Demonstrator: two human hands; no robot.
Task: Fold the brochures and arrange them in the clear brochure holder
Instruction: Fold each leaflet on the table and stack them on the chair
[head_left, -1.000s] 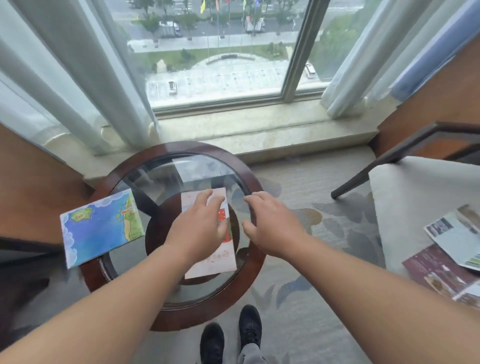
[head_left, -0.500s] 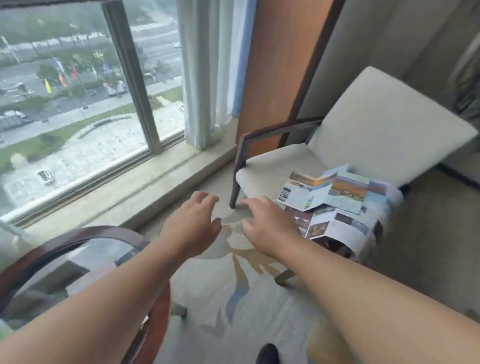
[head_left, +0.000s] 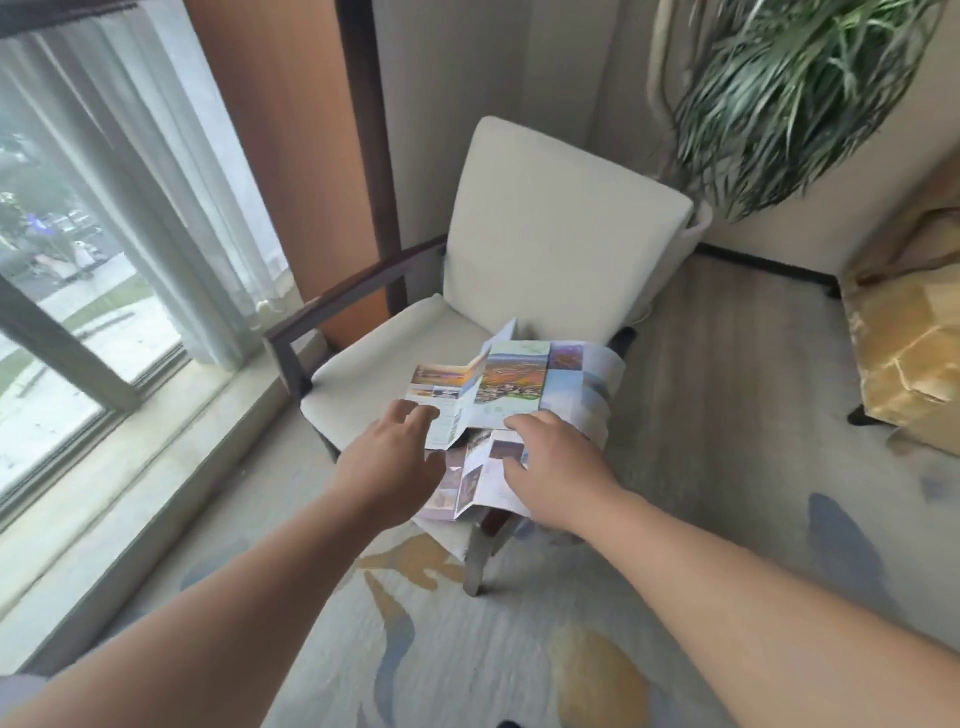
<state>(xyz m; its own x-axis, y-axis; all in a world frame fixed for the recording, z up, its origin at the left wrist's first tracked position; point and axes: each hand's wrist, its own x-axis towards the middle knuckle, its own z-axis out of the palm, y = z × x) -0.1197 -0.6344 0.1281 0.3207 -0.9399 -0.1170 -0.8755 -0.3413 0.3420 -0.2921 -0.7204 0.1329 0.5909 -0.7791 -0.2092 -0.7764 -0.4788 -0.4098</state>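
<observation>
**Two hands over unfolded brochures (head_left: 566, 389) on a chair (head_left: 561, 234) seat.**

The brochures lie in a loose, overlapping pile on the front right part of the cream seat, and some hang over its front edge. The top brochure (head_left: 498, 387) is spread open with its creases raised. The lower brochure (head_left: 485, 480) shows beneath it, nearer the person. The left hand (head_left: 392, 460) is released, with its fingers extended and loosely spread, their tips at the near left corner of the top brochure. The right hand (head_left: 563, 470) is also released and grasps nothing; its fingers lie along that brochure's near edge and its thumb is over the lower brochure. Whether either hand touches the paper cannot be told. A window (head_left: 62, 332) and curtain (head_left: 171, 208) are to the left, a plant (head_left: 800, 98) stands behind the chair, and patterned carpet (head_left: 467, 649) lies below.
</observation>
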